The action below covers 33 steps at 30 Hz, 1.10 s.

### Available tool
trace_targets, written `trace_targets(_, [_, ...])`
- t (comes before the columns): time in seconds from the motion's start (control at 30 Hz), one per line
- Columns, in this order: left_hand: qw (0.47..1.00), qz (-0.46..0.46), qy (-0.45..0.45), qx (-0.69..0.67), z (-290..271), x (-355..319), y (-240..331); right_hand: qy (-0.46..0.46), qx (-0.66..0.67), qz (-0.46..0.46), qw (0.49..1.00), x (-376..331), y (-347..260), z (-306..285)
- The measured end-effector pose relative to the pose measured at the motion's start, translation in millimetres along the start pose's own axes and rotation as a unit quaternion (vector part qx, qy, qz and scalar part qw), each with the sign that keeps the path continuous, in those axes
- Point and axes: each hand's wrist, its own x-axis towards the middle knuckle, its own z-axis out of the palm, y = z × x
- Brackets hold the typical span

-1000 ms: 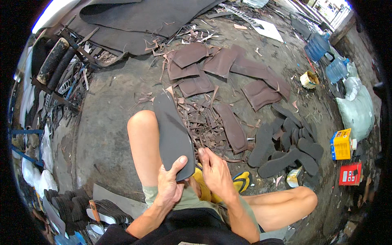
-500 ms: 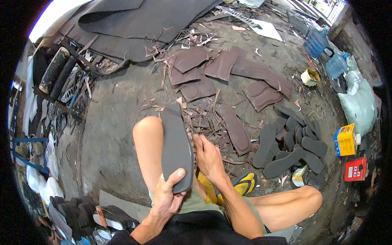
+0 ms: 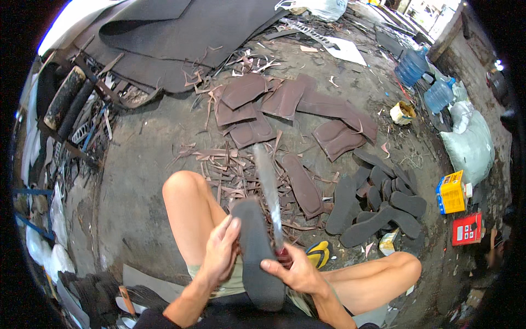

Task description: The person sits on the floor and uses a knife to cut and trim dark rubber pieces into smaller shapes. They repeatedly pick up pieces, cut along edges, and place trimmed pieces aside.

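A dark grey shoe sole [image 3: 258, 268] stands lengthwise over my lap, its upper end blurred. My left hand [image 3: 220, 252] grips its left edge, thumb near the top and fingers behind it. In my right hand [image 3: 300, 271] is a knife [image 3: 268, 189] with a dark red handle and a long blade smeared by motion. The blade points away from me, along the right side of the sole. My right thumb lies against the sole's face; whether the knife's edge touches the sole, I cannot tell.
Brown scrap strips [image 3: 235, 170] and moulded brown sole sheets [image 3: 246, 90] lie ahead on the floor. Cut soles [image 3: 372, 219] are heaped to the right, near a yellow sandal [image 3: 318, 255]. More soles [image 3: 82, 293] are stacked at lower left. A large dark sheet [image 3: 164, 38] covers the far left.
The sole has come down toward my body, and my left hand has shifted from its lower end to its upper left edge. My right hand has moved lower, and the knife now shows.
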Motion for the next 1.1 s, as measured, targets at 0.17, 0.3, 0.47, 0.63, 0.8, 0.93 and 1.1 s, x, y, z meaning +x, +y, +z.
trace_targets(0.17, [0.992,-0.094,-0.071,-0.045,19,3,13,0.171,-0.252,-0.045,0.952,-41,8,1])
trace_targets(0.3, [0.991,-0.107,-0.074,-0.034,19,-16,20,0.236,-0.349,-0.071,0.904,-73,25,2])
trace_targets(0.47, [0.982,-0.139,-0.125,-0.026,20,-29,19,0.257,-0.383,-0.084,0.883,-77,22,-13])
trace_targets(0.63, [0.982,-0.115,-0.126,0.076,34,-44,29,0.133,-0.417,-0.061,0.897,-64,-53,-39])
trace_targets(0.8, [0.966,-0.151,-0.164,0.128,49,-54,35,-0.068,-0.474,0.086,0.874,-56,-138,-64])
trace_targets(0.93, [0.952,-0.188,-0.179,0.16,56,-59,20,-0.17,-0.517,0.08,0.835,-32,-155,-71])
trace_targets(1.1, [0.984,-0.153,-0.039,0.08,55,-29,29,-0.102,-0.39,0.075,0.912,-14,-164,-99])
